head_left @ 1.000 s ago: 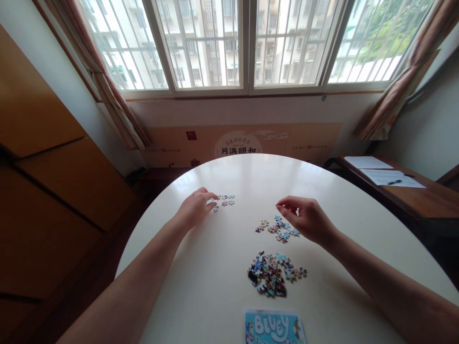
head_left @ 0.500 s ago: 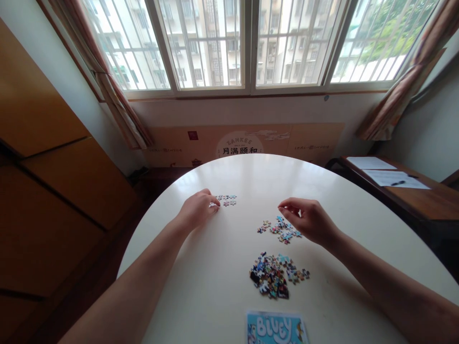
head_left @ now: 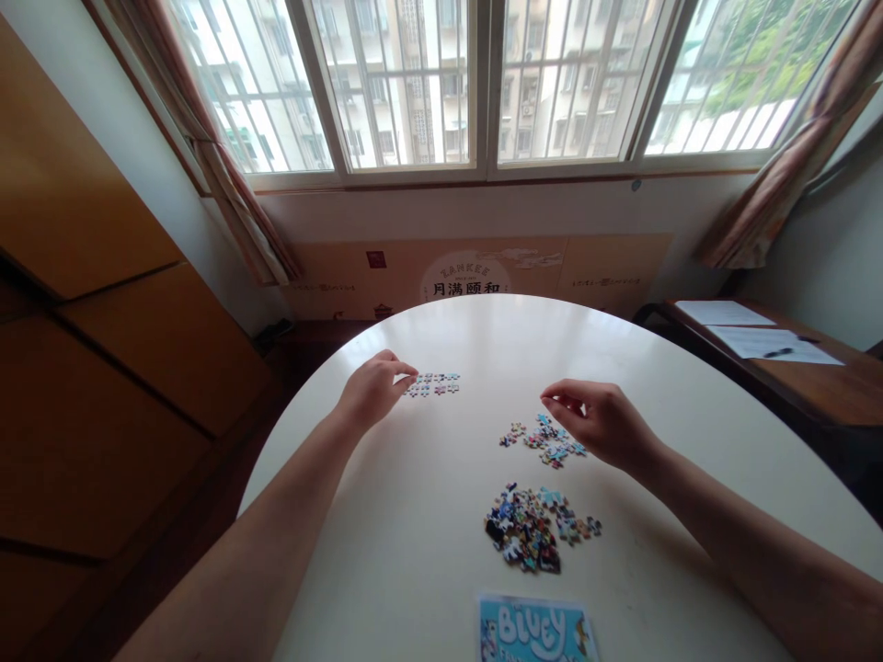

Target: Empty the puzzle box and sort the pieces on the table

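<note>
Two short rows of small jigsaw puzzle pieces (head_left: pixel 440 384) lie toward the table's far left. My left hand (head_left: pixel 374 388) is at their left end, with thumb and forefinger closed in a pinch; whether a piece is between the tips is too small to tell. Over on the right, my right hand (head_left: pixel 599 418) hovers with its fingertips pinched together, and what they hold, if anything, is hidden. Just below it is a loose spread of mostly light blue puzzle pieces (head_left: pixel 552 441), partly covered by the hand. A smaller cluster of pieces (head_left: pixel 511 434) lies left of that spread.
A larger heap of mixed puzzle pieces (head_left: pixel 524 529) sits nearer me on the round white table (head_left: pixel 400 533). At the near edge of view lies a blue "Bluey" box or card (head_left: pixel 534 630). Papers (head_left: pixel 749 342) rest on a brown side table to the right.
My left hand has shifted slightly left and up, uncovering more pieces at the left end of the rows. My right hand stays nearly still. The view has shifted slightly.
</note>
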A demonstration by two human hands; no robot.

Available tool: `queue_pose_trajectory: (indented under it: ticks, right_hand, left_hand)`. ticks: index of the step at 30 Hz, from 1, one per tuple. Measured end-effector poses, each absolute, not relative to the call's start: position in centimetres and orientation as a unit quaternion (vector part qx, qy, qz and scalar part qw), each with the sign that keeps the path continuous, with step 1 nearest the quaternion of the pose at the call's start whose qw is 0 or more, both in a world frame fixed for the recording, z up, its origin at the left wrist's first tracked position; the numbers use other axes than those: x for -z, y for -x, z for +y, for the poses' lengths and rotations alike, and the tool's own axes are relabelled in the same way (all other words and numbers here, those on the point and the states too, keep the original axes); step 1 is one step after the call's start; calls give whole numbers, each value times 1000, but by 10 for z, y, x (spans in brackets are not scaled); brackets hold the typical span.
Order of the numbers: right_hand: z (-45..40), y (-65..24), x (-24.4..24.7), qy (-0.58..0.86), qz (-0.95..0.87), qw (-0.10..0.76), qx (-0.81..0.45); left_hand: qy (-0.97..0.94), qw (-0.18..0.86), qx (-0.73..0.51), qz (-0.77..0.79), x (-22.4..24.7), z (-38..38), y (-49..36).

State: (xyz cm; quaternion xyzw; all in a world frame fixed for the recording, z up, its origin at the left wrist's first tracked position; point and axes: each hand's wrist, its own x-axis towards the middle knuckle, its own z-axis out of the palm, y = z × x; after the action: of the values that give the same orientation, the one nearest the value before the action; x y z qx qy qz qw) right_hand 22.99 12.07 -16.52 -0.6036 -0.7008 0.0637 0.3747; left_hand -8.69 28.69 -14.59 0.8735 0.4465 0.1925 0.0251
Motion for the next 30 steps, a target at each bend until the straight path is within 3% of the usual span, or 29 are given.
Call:
queue_pose_trajectory:
  ticks: [30]
  right_hand:
    - [127, -238, 174, 608, -693, 383, -51]
  left_hand:
    - [-904, 29, -127, 407, 159, 265, 58]
